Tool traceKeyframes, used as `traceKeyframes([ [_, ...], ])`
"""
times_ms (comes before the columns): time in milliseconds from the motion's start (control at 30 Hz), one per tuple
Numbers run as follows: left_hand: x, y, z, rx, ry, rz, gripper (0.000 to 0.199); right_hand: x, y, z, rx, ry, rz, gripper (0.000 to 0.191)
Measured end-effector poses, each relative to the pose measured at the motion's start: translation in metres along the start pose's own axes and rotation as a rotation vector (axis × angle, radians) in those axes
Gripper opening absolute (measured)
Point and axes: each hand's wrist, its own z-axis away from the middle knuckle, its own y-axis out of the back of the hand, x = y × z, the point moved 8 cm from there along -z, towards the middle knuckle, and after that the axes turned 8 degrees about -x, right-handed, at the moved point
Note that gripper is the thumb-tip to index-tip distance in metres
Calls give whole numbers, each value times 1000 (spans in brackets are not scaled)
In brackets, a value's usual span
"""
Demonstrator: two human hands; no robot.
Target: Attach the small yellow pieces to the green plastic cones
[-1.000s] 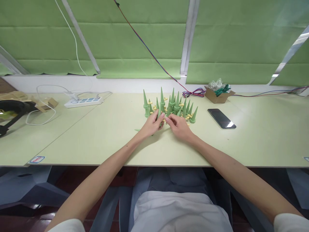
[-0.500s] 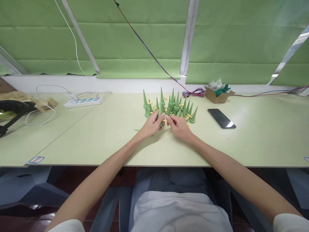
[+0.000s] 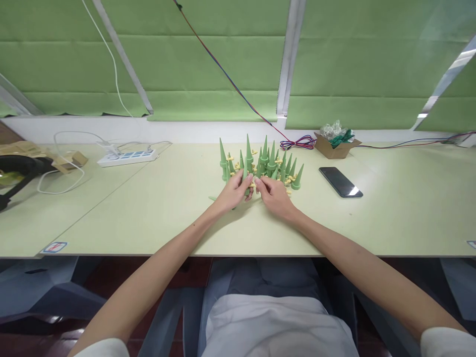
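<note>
My left hand [image 3: 233,191] is wrapped round a green plastic watering spike [image 3: 245,168], its pointed tip standing up above the thumb. A small yellow valve [image 3: 252,185] juts from the spike's side between my two hands. My right hand [image 3: 274,194] is closed in a pinch right beside that valve; what its fingertips hold is too small to make out. Just behind both hands stands a cluster of similar green spikes [image 3: 271,161], most point up, with yellow valves among them. Partly hidden by my left wrist, another green spike [image 3: 212,198] lies on the table.
A black phone [image 3: 340,182] lies to the right of the cluster. Behind it are a small cardboard box [image 3: 332,150] with plastic wrap and a coiled red-blue cable [image 3: 299,143]. At the left are a white power strip [image 3: 128,157] and a black object [image 3: 26,168]. The table's front edge [image 3: 148,255] is near me.
Both hands stay in nearly the same place, with the spike still in my left hand. The whole view has shifted very slightly.
</note>
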Motion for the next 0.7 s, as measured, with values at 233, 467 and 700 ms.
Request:
traceKeyframes([
  [233, 2, -2, 0, -5, 3, -62, 38, 2, -3, -1, -21, -8, -19, 53],
  [467, 1, 3, -1, 32, 3, -55, 35, 3, 4, -1, 17, -15, -20, 46],
  [700, -1, 9, 0, 84, 26, -73, 38, -1, -2, 0, -79, 21, -110, 23],
])
